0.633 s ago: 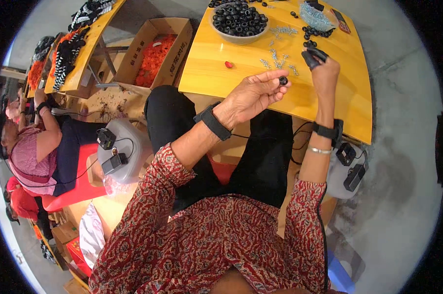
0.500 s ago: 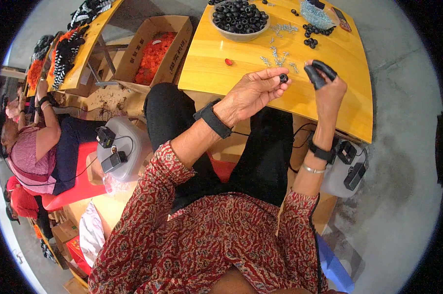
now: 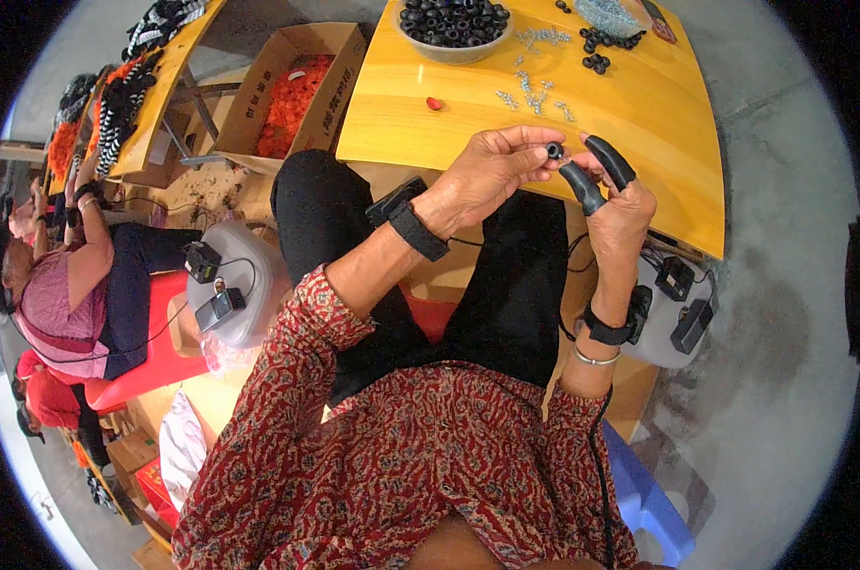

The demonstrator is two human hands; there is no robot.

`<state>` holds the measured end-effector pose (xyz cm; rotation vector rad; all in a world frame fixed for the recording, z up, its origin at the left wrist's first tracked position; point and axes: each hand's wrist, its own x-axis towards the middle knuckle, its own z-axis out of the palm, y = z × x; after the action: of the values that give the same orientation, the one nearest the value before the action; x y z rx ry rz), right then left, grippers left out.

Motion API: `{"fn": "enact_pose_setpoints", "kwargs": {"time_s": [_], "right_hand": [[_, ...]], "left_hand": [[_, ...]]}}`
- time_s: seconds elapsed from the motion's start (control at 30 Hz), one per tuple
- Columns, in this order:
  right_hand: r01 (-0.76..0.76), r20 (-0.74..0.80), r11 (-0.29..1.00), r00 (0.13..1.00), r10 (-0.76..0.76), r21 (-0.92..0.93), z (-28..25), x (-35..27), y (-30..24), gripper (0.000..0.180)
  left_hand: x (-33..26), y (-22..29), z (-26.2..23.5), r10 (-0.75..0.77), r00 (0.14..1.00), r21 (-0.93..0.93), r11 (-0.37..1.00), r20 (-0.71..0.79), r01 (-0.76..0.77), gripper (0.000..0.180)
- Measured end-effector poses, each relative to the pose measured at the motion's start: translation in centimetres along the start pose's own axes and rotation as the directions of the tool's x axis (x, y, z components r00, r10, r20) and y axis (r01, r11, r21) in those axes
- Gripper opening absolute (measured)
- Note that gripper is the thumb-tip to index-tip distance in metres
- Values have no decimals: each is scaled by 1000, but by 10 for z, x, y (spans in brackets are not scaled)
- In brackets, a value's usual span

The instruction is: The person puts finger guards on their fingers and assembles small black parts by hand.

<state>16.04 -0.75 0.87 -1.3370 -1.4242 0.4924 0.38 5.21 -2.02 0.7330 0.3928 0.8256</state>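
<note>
Between the thumb and fingers of my left hand [image 3: 492, 176] is a small black round bead-like part [image 3: 554, 150] with a hole in it. My right hand [image 3: 622, 201] wears black finger covers [image 3: 609, 161] on two fingers. Its fingertips are drawn together right beside the black part; whatever they pinch is too small to make out. Both hands are above the near edge of the yellow table [image 3: 392, 128]. On the table beyond them lie loose small silver screws [image 3: 535, 98] and a little group of black parts [image 3: 595, 64].
A bowl [image 3: 454, 54] heaped with black parts stands at the table's far side. Right of it are a clear bowl of silver pieces [image 3: 609, 14], a phone-like device [image 3: 659, 21] and more black parts. A red scrap [image 3: 434, 104] lies leftward. A cardboard box [image 3: 330, 100] holds orange material. Another person [image 3: 64, 294] sits left.
My right hand has come left and slightly down, its fingers closing together beside the black part. The left hand keeps its hold on that part. The whole view has shifted slightly.
</note>
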Motion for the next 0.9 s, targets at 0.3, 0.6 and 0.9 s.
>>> {"fn": "enact_pose_setpoints", "kwargs": {"time_s": [0.3,0.6,0.9], "right_hand": [[99,21,985,995,-97,-140,-5,-4,1,35],[34,114,995,993,-24,-93,-19,0,-9,32],[33,272,996,961,-55,84,-27,1,2,31]], "left_hand": [[-4,-5,3,-23,1000,56,998,11,23,24],[-9,7,6,-191,981,88,978,44,187,26],[-14,8,14,-308,945,37,951,107,306,29]]}}
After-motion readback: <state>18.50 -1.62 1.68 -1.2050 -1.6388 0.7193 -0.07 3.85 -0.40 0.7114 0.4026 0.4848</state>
